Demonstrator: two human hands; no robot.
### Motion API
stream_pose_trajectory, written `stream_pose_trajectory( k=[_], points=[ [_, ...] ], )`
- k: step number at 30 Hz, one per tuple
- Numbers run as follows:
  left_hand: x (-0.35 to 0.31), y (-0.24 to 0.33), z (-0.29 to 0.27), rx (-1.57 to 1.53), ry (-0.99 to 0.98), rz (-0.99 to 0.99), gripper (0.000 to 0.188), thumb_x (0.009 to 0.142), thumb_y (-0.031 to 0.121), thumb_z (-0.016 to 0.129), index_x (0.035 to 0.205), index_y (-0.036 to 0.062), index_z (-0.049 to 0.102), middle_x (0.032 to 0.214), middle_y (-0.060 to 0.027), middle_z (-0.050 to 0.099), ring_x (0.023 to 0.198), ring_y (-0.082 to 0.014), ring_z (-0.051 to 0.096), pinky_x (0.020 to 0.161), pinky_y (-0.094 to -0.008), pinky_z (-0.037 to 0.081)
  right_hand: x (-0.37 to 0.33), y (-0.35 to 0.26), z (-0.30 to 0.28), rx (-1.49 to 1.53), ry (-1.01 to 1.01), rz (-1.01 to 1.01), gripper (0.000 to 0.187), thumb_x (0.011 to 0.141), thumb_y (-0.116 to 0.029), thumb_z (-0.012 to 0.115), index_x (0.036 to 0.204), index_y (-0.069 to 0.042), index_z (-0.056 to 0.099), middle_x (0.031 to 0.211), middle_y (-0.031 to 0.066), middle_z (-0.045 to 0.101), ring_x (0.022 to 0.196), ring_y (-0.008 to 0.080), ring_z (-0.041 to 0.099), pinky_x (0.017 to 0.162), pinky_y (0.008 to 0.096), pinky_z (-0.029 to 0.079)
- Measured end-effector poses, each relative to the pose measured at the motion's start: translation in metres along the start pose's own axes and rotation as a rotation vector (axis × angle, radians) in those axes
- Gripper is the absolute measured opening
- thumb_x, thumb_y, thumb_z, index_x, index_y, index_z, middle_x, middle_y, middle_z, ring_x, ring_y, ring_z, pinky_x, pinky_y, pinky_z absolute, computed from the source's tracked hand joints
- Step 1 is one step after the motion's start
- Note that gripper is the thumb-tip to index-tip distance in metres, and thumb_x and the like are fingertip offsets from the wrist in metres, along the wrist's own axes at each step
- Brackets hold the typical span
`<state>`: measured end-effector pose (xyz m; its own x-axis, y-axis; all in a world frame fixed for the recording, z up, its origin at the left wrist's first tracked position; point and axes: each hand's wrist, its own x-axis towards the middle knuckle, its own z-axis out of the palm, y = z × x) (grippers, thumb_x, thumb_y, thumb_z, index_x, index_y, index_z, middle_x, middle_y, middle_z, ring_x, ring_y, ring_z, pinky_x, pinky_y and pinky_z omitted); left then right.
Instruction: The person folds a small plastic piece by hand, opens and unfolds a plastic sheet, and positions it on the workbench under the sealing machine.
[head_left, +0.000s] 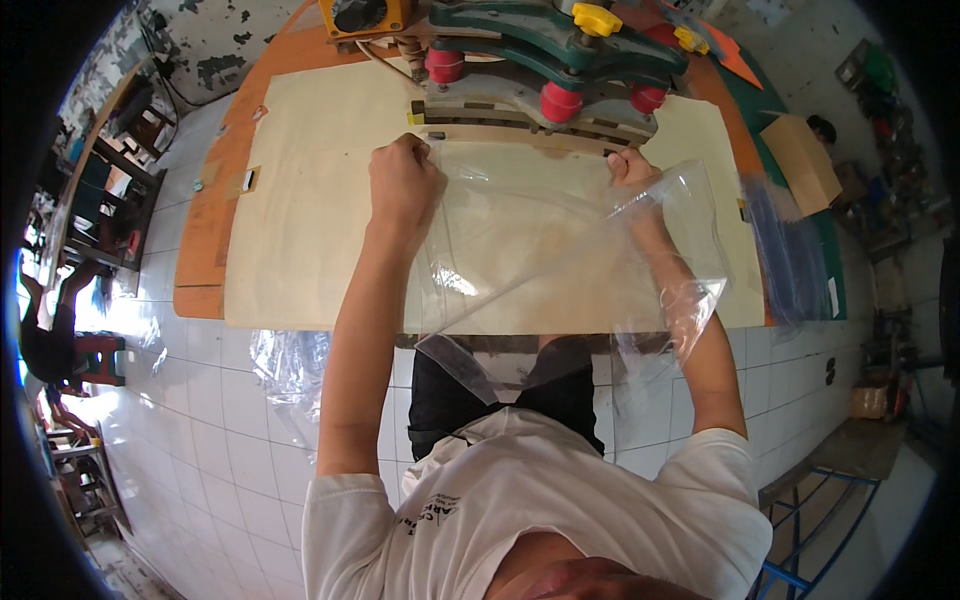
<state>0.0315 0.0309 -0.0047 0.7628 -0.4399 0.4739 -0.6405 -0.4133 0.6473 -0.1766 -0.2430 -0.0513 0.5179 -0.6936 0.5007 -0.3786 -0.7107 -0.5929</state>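
A clear plastic sheet (540, 215) lies over the pale yellow table covering, its far edge at a press-like machine (540, 95) with a dark green frame, red round knobs and a long metal bar. My left hand (405, 180) is closed at the sheet's far left corner, just in front of the bar. At the far right corner my right hand (635, 175) is closed on the sheet too, with part of the plastic folded over its wrist and forearm. A loose flap (460, 365) of the sheet hangs over the table's near edge toward my lap.
The table (205, 260) has an orange-brown wooden top. Blue-tinted clear plastic sheets (785, 250) lie at its right side, below a cardboard box (803, 165). More clear plastic (290, 375) hangs below the near left edge. A blue metal frame (815, 530) stands at lower right.
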Motion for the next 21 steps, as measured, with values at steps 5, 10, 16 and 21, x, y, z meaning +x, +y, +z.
stream_pose_trajectory(
  k=[5,10,16,21],
  points=[
    [-0.003,-0.002,-0.003,-0.015,0.036,0.034,0.017,0.075,0.007,0.062,0.085,-0.0033,0.071,0.077,-0.0237,0.067,0.072,-0.0377,0.067,0.070,-0.0411,0.053,-0.007,-0.020,-0.002,0.149,0.039,0.025,0.025,0.094,-0.026,0.057,0.087,-0.001,0.061,0.074,0.0207,0.063,0.071,0.0405,0.062,0.066,0.0444,0.048],
    [-0.002,0.004,-0.006,0.002,-0.053,-0.023,0.015,0.076,0.000,0.057,0.080,-0.0085,0.068,0.083,-0.0276,0.064,0.077,-0.0424,0.062,0.075,-0.0445,0.051,-0.004,0.005,0.006,-0.114,0.074,-0.202,0.026,0.094,-0.027,0.058,0.084,-0.003,0.059,0.074,0.0208,0.062,0.071,0.0397,0.060,0.066,0.0451,0.046],
    [-0.004,0.008,-0.002,-0.043,-0.030,-0.007,0.016,0.076,-0.001,0.057,0.084,-0.0082,0.069,0.084,-0.0269,0.065,0.078,-0.0413,0.063,0.074,-0.0444,0.050,-0.001,0.006,-0.003,0.439,-0.037,0.158,0.026,0.092,-0.027,0.061,0.083,-0.002,0.061,0.067,0.0166,0.059,0.065,0.0309,0.058,0.064,0.0413,0.046],
    [-0.010,0.006,-0.010,-0.090,0.005,-0.044,0.016,0.078,0.000,0.058,0.086,-0.0079,0.069,0.085,-0.0256,0.065,0.078,-0.0395,0.063,0.074,-0.0422,0.051,-0.004,-0.050,-0.034,0.263,-0.201,0.415,0.032,0.096,-0.030,0.060,0.084,-0.001,0.064,0.072,0.0065,0.063,0.067,0.0139,0.057,0.062,0.0313,0.046]
  ],
)
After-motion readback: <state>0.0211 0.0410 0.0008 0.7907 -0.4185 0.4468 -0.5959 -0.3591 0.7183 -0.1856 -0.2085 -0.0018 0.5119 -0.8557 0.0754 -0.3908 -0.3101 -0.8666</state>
